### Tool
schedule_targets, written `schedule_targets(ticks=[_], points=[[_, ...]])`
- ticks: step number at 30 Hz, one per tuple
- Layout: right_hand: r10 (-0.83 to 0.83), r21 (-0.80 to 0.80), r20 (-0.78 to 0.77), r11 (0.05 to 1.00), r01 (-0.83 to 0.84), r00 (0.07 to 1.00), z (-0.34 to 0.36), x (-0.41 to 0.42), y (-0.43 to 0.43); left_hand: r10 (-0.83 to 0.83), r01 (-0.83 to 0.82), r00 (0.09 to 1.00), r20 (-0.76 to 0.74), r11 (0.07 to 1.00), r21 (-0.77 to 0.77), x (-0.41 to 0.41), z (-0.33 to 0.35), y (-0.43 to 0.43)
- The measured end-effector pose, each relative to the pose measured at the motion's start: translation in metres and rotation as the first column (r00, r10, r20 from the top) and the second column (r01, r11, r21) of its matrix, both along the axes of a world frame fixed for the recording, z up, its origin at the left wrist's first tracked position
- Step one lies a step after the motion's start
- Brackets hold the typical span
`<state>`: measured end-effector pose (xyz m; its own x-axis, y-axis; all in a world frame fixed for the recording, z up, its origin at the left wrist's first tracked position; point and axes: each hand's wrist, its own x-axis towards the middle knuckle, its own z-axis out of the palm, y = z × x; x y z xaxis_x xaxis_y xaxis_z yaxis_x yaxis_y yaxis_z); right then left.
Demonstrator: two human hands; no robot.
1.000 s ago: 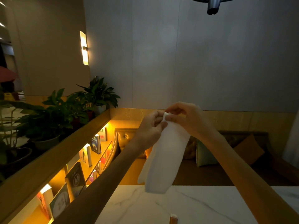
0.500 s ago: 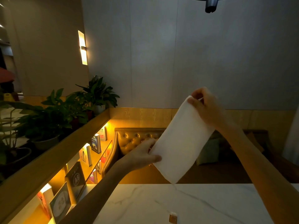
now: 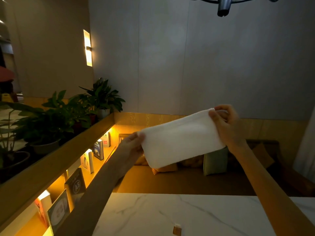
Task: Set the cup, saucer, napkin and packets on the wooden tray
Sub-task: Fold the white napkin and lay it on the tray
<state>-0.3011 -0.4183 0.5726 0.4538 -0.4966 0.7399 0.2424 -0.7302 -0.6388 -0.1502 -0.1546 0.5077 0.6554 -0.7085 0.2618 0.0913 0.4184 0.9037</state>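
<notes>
A white napkin (image 3: 180,139) is stretched out in the air above the far edge of the white marble table (image 3: 170,213). My left hand (image 3: 132,144) pinches its lower left end. At the upper right end, my right hand (image 3: 225,123) grips the other corner, so the napkin slants up to the right. A small brown packet (image 3: 177,229) lies on the table near the bottom edge of the view. No cup, saucer or wooden tray is in view.
A lit wooden shelf with books (image 3: 88,160) runs along the left, with potted plants (image 3: 56,116) on its top ledge. Behind the table is a bench with cushions (image 3: 215,160). A lamp (image 3: 223,5) hangs overhead.
The napkin hung down from both hands held together; my left hand slid to its lower end and my hands moved apart, spreading it out nearly level.
</notes>
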Motion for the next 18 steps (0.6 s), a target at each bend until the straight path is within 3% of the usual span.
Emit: schedule_targets(ticks=[2,5,6,8,10,15,18], points=[[0.077,0.102,0.040,0.992,-0.080,0.996,-0.013,0.004,0.010,-0.032,0.022,0.983,-0.181,0.998,-0.061,-0.002,-0.009,-0.004],[0.036,0.134,0.032,0.990,-0.040,0.999,-0.044,0.015,0.022,0.135,-0.078,0.954,-0.267,0.974,0.214,-0.016,-0.038,-0.020],[0.016,0.141,0.030,0.990,-0.020,0.999,-0.054,0.017,0.023,0.220,-0.148,0.949,-0.225,0.943,0.297,-0.021,-0.049,-0.025],[-0.007,0.157,0.024,0.988,0.003,1.000,-0.070,0.018,0.019,0.363,-0.352,0.931,0.047,0.852,0.388,-0.023,-0.063,-0.028],[-0.037,0.151,0.006,0.988,0.035,0.999,-0.083,0.017,0.016,0.452,-0.544,0.835,0.314,0.763,0.349,-0.020,-0.063,-0.026],[-0.119,0.122,0.093,0.987,0.107,0.989,-0.086,0.017,0.021,0.563,-0.695,0.673,0.479,0.703,0.151,-0.009,-0.036,-0.025],[-0.123,0.128,0.156,0.986,0.103,0.980,-0.078,0.021,0.024,0.610,-0.720,0.618,0.497,0.693,0.045,0.003,-0.019,-0.027]])
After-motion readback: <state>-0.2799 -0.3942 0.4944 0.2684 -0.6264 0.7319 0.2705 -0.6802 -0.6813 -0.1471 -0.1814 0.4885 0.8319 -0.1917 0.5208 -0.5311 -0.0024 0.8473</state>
